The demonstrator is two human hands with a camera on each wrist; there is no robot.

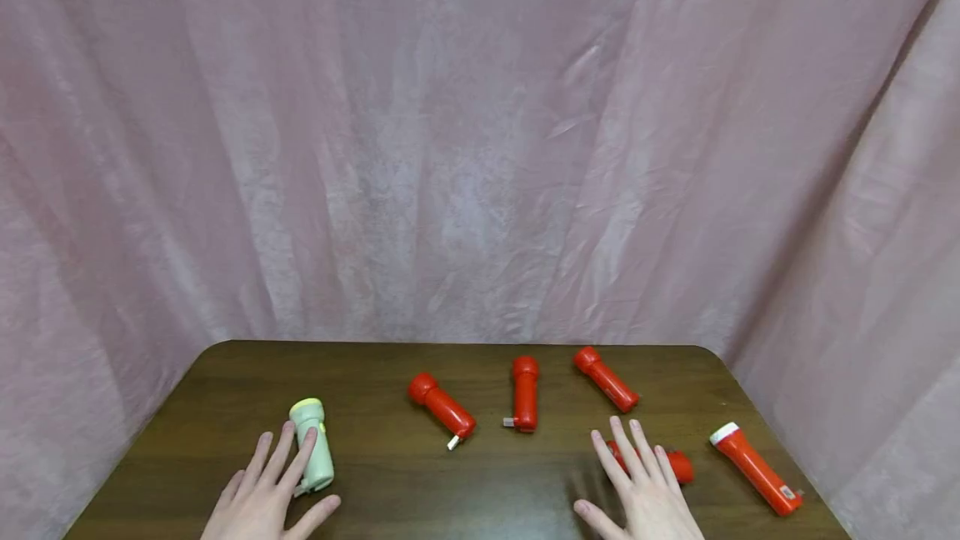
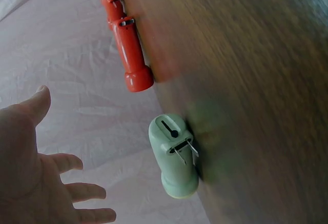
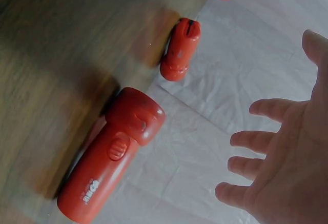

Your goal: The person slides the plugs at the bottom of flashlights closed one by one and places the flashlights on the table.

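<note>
My left hand (image 1: 258,494) is held over the near left of the table with fingers spread, holding nothing. Just beyond its fingertips lies a pale green flashlight (image 1: 321,463), partly covered by the fingers in the head view; the left wrist view shows two metal prongs standing out from its body (image 2: 177,172). Over the near right, my right hand (image 1: 645,494) has its fingers spread, also without a hold on anything. Beneath those fingers, partly hidden, is a red flashlight (image 1: 681,467). Its ribbed switch and white lettering face the right wrist camera (image 3: 105,167).
Toward the back lie three more red flashlights: one left of centre (image 1: 448,412), one in the middle (image 1: 526,398) and one further right (image 1: 611,383). A red flashlight with a white head (image 1: 757,469) lies near the right edge. Pink curtains (image 1: 450,148) hang behind the brown table (image 1: 450,507).
</note>
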